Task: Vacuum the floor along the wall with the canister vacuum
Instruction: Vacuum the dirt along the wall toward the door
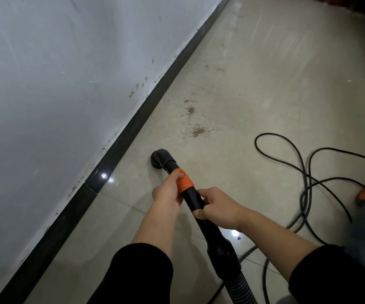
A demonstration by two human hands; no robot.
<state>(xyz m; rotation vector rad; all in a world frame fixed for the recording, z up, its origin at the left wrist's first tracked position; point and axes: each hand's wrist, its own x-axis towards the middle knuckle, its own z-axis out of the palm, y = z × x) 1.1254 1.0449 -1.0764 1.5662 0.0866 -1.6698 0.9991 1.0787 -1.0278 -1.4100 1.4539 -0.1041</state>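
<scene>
While both hands (166, 191) (217, 207) grip the wand (191, 195), its nozzle (158, 159) (black) nears baseboard (120, 141)

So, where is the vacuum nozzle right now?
In the head view, the nozzle sits on the floor left of centre, near the dark baseboard on its left, with a brown dirt patch beyond it to the right.
</scene>
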